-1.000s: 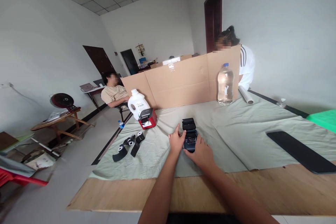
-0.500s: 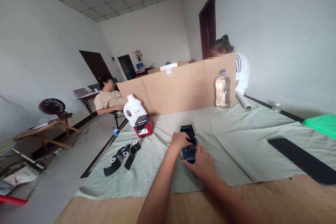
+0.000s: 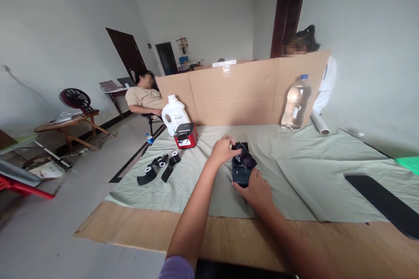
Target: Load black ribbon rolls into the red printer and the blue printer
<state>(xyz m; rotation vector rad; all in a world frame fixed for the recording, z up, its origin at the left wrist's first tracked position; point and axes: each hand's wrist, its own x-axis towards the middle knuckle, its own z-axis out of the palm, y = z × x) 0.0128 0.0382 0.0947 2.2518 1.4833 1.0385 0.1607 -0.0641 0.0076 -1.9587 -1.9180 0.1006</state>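
Note:
A small dark label printer (image 3: 241,178) lies on the cloth with its lid raised at the far side. My right hand (image 3: 260,189) is closed round its near right edge, thumb at the front. Just above the open bay, my left hand (image 3: 224,150) pinches the end of a dark label roll (image 3: 248,160), whose glossy strip hangs across the printer; its core is mostly covered by my fingers. To the left lie several similar label rolls (image 3: 163,164) with white cores and loose black strips.
A red and black boxy device (image 3: 186,135) stands before a white jug (image 3: 175,115). Behind runs a cardboard screen (image 3: 235,96), with a water bottle (image 3: 296,103) at right. A long black pad (image 3: 381,200) lies right. Two people sit beyond the screen.
My left hand has risen out of the printer's bay, bringing the dark roll and strip up with it. My right hand still holds the printer. The view has tilted down.

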